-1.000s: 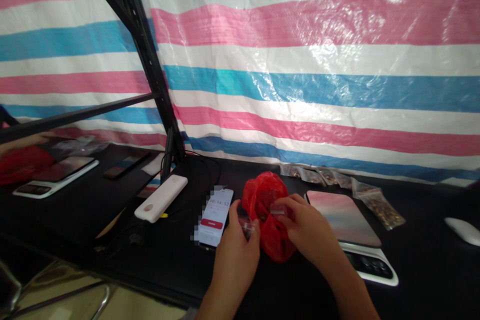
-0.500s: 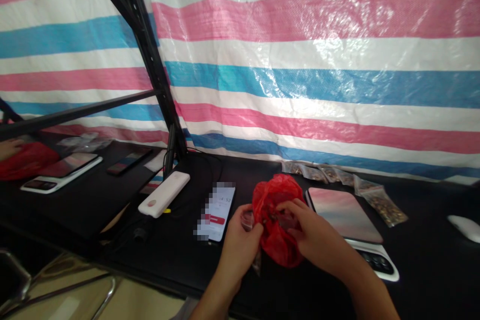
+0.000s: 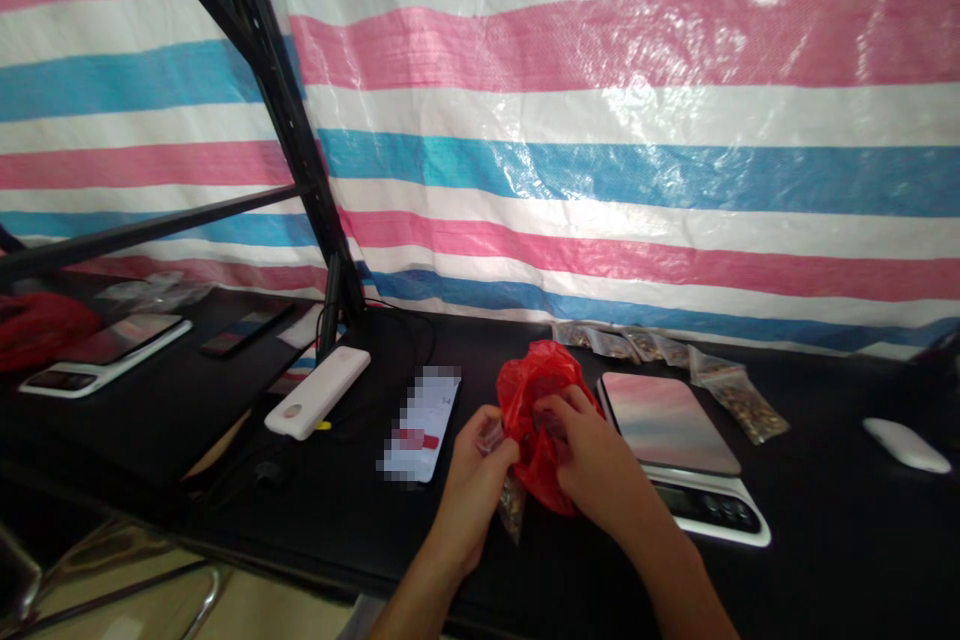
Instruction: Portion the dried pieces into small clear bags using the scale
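My left hand [image 3: 478, 475] is closed on the top of a small clear zip bag [image 3: 512, 508], which hangs below the fingers with small brown pieces in it. Right beside it stands a crumpled red plastic bag [image 3: 534, 375], its mouth open upward. My right hand [image 3: 589, 450] reaches into that mouth with the fingers bent together; what they pinch, if anything, is hidden. To the right lies a white kitchen scale [image 3: 675, 420] with a shiny plate and a dark display, nothing on its plate.
Several filled zip bags [image 3: 742, 402] lie in a row behind the scale. Left of my hands are a phone [image 3: 424, 425] and a white power bank [image 3: 319, 392]. A white mouse [image 3: 906, 445] is far right. Another scale [image 3: 105, 360] and red bag [image 3: 45, 328] sit far left, beyond a black post [image 3: 289, 120].
My right hand has moved deeper into the red bag. More of the small zip bag shows below my left hand. The view has shifted slightly, and the other person's hand at far left is gone from sight.
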`<state>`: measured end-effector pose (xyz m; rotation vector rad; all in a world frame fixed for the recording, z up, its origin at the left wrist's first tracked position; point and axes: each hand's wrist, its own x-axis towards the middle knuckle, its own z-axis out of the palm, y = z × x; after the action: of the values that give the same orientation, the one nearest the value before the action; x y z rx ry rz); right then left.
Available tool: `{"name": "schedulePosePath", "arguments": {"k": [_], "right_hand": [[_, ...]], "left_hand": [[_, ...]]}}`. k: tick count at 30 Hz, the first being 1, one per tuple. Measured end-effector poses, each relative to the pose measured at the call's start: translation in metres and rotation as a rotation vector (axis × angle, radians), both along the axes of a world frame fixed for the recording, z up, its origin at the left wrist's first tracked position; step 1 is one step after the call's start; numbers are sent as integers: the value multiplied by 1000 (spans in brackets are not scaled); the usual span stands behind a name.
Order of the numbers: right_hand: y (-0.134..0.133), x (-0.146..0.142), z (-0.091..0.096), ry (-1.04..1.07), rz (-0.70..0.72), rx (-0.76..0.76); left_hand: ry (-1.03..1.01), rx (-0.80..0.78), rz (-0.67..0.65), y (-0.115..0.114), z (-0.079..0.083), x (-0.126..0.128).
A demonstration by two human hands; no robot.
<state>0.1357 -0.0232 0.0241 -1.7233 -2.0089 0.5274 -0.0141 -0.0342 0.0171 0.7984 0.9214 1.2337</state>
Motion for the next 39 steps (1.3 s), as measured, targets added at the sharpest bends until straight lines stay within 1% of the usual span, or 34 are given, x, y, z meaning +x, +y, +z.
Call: {"name": "schedulePosePath", "arguments": {"k": [3, 7, 10, 12, 14, 16, 18, 21, 27, 34, 37, 39], "right_hand": [[2, -1, -4, 87, 18, 25], [6, 2, -11, 195, -48, 53], [9, 6, -14, 323, -102, 114], [9, 8, -13, 411, -60, 134], [6, 8, -9, 448, 34, 118], [3, 6, -3, 431, 107, 84], [-1, 4, 1, 394, 126, 62], [-2, 2, 3, 347, 115, 71], [0, 0, -2, 286, 60, 56], [-1, -7, -3, 246, 33, 17], [-2, -11, -5, 270, 20, 24], [-1, -14, -9, 325, -7, 57]], "left_hand": [[-35, -9, 14, 2, 0, 2], [-69, -27, 53, 6, -3, 1], [16, 17, 109, 9, -6, -2], [110, 63, 121, 10, -8, -3], [172, 93, 103, 10, -8, -5], [193, 104, 88, 10, -8, -6], [200, 114, 97, 10, -8, -7], [215, 120, 118, 10, -10, -9], [187, 62, 131, 11, -14, -11], [66, 13, 141, 10, -9, -7], [22, 9, 148, 9, -8, -5], [4, 10, 162, 8, -8, -4]]}}
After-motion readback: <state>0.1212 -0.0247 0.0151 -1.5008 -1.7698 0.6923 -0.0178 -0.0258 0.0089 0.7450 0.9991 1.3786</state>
